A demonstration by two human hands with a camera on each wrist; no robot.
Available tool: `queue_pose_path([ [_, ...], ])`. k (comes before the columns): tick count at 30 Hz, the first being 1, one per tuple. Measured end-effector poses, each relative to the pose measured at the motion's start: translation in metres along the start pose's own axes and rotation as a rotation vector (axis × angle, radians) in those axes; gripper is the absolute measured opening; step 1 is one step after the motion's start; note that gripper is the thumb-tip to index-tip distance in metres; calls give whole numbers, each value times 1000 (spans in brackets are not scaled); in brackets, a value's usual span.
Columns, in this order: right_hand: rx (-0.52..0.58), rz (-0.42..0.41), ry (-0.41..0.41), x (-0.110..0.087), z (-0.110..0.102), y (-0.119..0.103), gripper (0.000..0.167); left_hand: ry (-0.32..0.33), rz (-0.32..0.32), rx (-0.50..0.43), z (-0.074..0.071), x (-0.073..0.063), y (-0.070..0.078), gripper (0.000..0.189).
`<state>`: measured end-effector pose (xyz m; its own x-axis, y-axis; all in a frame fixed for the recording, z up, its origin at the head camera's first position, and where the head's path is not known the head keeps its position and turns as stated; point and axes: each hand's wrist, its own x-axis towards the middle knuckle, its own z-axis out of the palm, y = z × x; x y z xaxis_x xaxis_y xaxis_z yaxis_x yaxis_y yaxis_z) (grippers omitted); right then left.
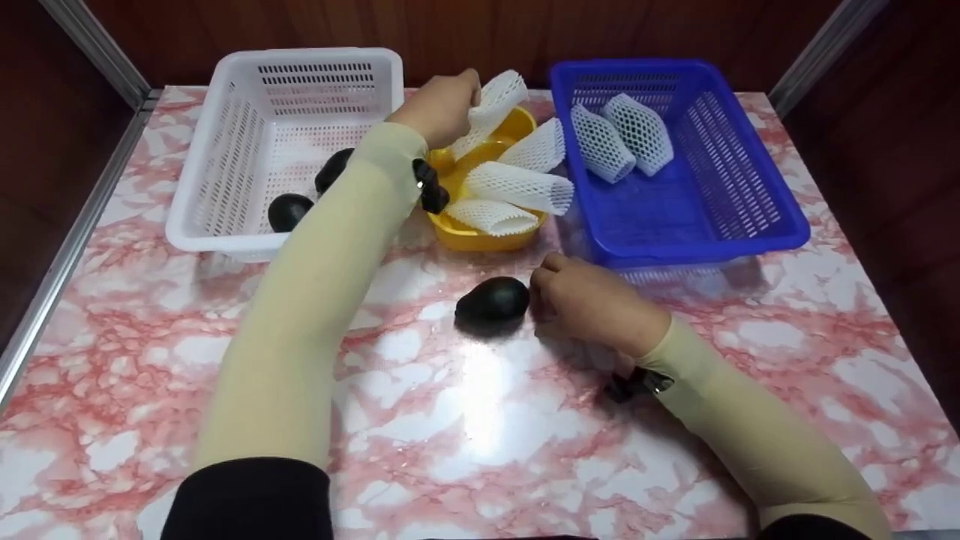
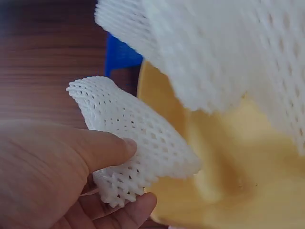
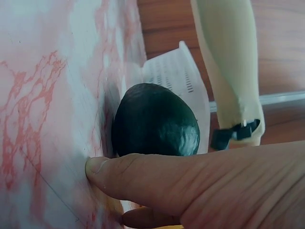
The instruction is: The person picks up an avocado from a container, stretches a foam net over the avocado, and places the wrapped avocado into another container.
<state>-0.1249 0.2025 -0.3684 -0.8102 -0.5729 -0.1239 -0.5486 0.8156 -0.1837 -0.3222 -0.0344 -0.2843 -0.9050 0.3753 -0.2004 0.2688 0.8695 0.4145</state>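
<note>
My left hand [image 1: 437, 109] is over the yellow bowl [image 1: 480, 240]. Between its thumb and fingers it pinches a white foam net sleeve [image 2: 143, 133], which tilts up from the bowl's far side. Other foam net sleeves [image 1: 519, 186] lie across the bowl. On the table, a dark avocado [image 1: 493, 298] lies on its side. Just to its right, my right hand [image 1: 592, 304] rests with loosely bent fingers and grips nothing. The right wrist view shows the thumb [image 3: 138, 176] close beside the avocado; whether they touch I cannot tell.
At the left stands a white basket [image 1: 195, 180] with two dark avocados [image 1: 289, 212] showing, partly behind my left arm. A blue basket [image 1: 750, 232] on the right holds two net-wrapped items [image 1: 637, 133]. Both baskets stand on the marbled table [image 1: 405, 450].
</note>
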Motion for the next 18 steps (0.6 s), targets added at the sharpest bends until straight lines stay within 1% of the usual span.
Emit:
queue_pose_path([
  [3, 9, 2, -2, 0, 0, 0, 29, 21, 29, 9, -7, -15, -2, 40],
  [5, 7, -2, 0, 0, 0, 0, 32, 44, 63, 20, -9, -24, -6, 39],
  [7, 1, -10, 3, 0, 0, 0, 35, 82, 104, 31, -10, -35, -9, 36],
  [10, -13, -19, 7, 0, 0, 0, 37, 146, 173, 50, -8, -55, -11, 33],
  [14, -20, -19, 10, 0, 0, 0, 37, 249, 287, 68, 0, -88, -13, 31],
  [18, -17, -24, 18, 0, 1, 0, 36, 365, 422, 69, 11, -125, -22, 27],
])
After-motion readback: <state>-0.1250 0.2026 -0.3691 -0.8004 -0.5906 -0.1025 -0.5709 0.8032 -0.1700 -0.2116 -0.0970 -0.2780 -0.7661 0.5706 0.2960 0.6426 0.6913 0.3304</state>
